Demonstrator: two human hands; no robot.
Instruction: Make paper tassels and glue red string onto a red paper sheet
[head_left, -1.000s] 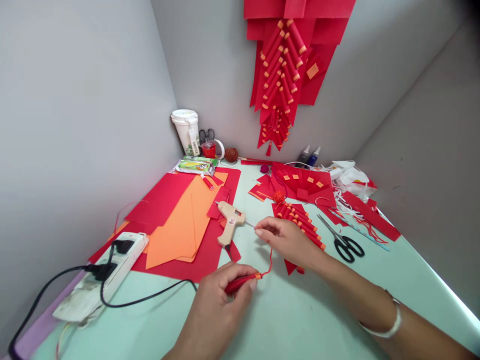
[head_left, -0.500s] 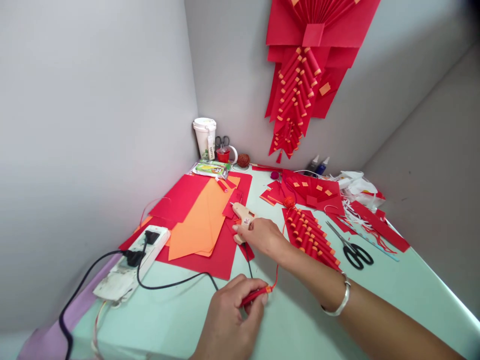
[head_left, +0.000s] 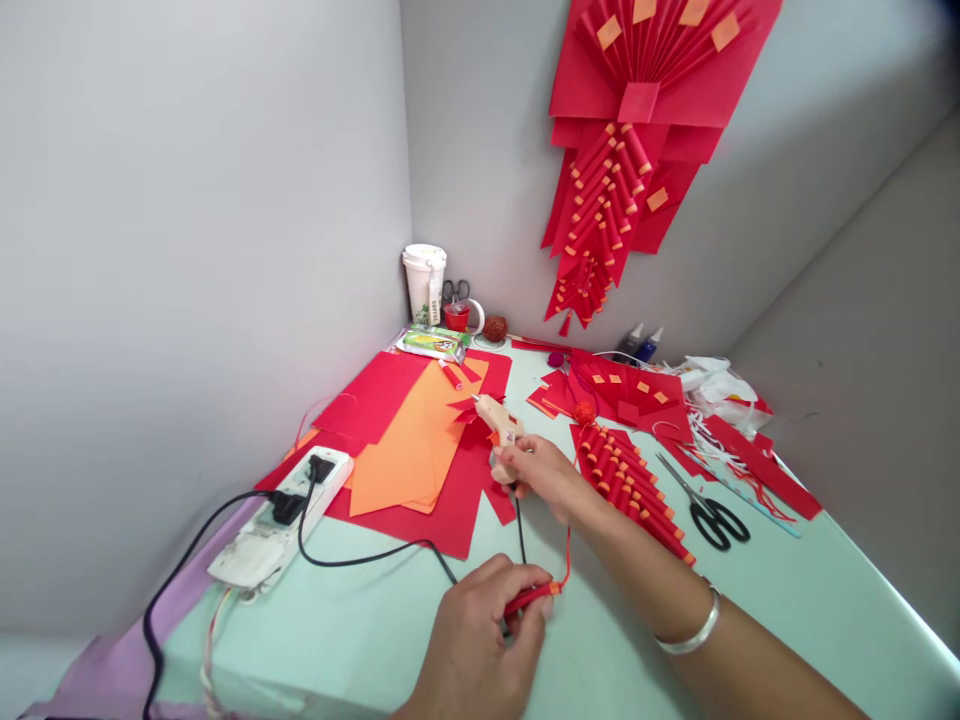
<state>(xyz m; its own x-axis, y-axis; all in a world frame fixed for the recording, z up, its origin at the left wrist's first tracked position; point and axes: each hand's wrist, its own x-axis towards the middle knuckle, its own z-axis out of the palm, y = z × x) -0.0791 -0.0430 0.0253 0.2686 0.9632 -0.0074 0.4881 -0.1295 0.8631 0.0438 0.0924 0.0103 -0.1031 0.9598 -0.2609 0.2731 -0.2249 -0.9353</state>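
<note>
My left hand (head_left: 472,640) is closed around a small red paper roll (head_left: 529,598) with an orange tip, low on the pale green table (head_left: 637,640). A red thread (head_left: 568,545) runs up from that tip. My right hand (head_left: 544,475) reaches forward and grips the handle of a beige hot glue gun (head_left: 497,425), whose nozzle points away to the left. The gun's black cord (head_left: 375,555) trails to a white power strip (head_left: 277,520). A string of red paper firecrackers (head_left: 626,475) lies just right of my right hand.
Red and orange paper sheets (head_left: 409,440) cover the table's left part. Black scissors (head_left: 709,515) lie at the right beside red scraps and white trimmings. A white cup (head_left: 424,280), a red mug and glue bottles (head_left: 641,345) stand at the back. A red fan decoration (head_left: 645,110) hangs on the wall.
My right hand moved left from the thread to the glue gun and took hold of its handle, lifting it. The camera shifted, so everything sits further right. My left hand kept the roll.
</note>
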